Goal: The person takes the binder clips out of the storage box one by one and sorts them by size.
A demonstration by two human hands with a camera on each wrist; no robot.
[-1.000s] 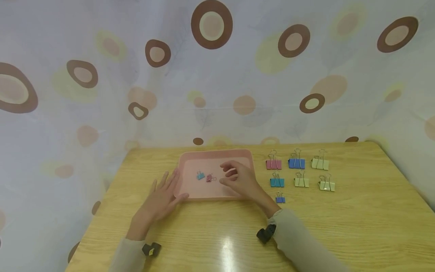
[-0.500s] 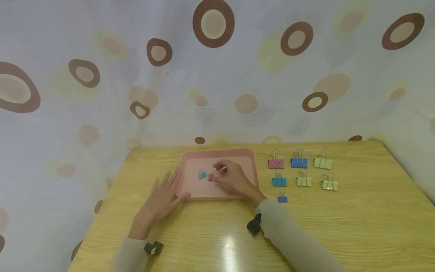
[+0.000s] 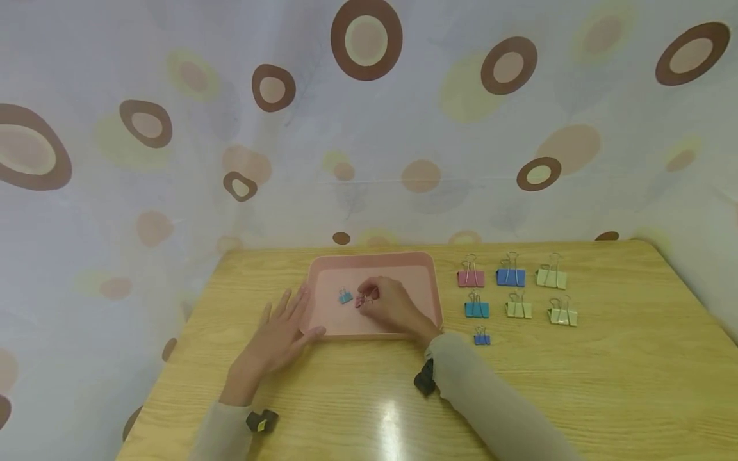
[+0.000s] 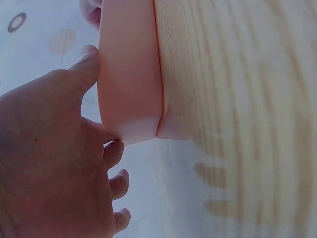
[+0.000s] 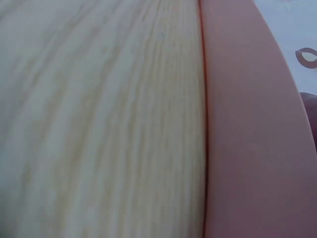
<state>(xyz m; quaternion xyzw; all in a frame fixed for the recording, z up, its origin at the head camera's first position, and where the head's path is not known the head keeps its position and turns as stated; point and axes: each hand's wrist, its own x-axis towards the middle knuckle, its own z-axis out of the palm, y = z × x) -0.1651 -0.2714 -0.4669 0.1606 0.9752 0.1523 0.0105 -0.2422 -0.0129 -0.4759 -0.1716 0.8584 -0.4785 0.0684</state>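
A pink tray [image 3: 375, 260] lies on the wooden table [image 3: 519, 384]. Inside it are a small blue binder clip [image 3: 345, 296] and a small pink binder clip [image 3: 360, 301]. My right hand [image 3: 366, 298] reaches into the tray, and its curled fingertips pinch the pink clip. My left hand [image 3: 290, 321] lies flat on the table at the tray's front left corner, fingers straight, thumb against the tray wall. The left wrist view shows that hand [image 4: 54, 163] touching the tray corner [image 4: 131, 89]. The right wrist view shows only the tray's outer wall [image 5: 252, 124] and the table [image 5: 99, 124].
Right of the tray, binder clips lie in rows: pink [image 3: 470, 278], blue [image 3: 510, 276] and pale yellow [image 3: 551, 278] at the back, teal [image 3: 476, 309] and two pale yellow ones [image 3: 518, 309] [image 3: 562, 315] in front, and a small blue one [image 3: 482, 338] nearest. A spotted curtain [image 3: 369, 128] hangs behind.
My right hand has moved left across the tray and lowered its fingers onto the small pink clip. The left hand has stayed at the tray's corner.
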